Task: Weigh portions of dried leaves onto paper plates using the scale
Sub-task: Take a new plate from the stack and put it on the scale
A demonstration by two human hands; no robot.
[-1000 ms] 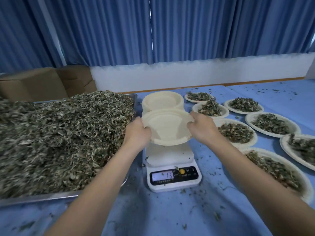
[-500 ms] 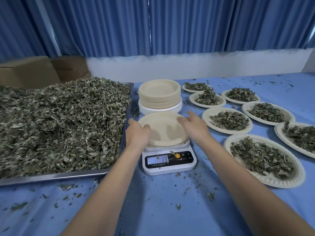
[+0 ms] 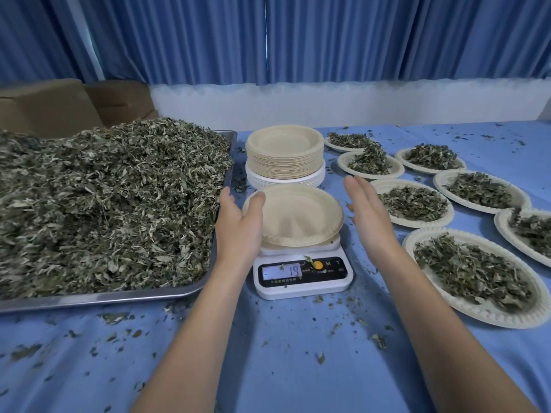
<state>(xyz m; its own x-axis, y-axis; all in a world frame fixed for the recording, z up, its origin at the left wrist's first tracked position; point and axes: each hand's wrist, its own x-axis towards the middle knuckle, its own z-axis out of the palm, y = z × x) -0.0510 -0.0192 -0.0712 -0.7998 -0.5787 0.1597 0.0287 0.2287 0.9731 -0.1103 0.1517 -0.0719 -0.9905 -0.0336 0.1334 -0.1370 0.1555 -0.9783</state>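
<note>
At nine o'clock from the scale sat the steel tray [image 3: 220, 281] heaped with dried leaves [image 3: 104, 204], its near corner just beside my left hand [image 3: 238, 225]. That hand was slack and held nothing, thumb lying against the rim of the empty paper plate [image 3: 298, 216] at its nine o'clock edge. The plate rested on the scale [image 3: 302, 272], whose display [image 3: 281, 272] read 19 (a leaf scrap lay on the button panel). At twelve o'clock stood the stack of spare plates [image 3: 284, 153]. My right hand [image 3: 368, 216] hovered at three o'clock, fingers straight, clear of the plate. Farther toward three o'clock lay the filled plates [image 3: 474, 275].

I judged this the start of a new portion: plate set, nothing weighed yet. Next I would likely need to zero the scale, then reach toward nine o'clock for leaves.
</note>
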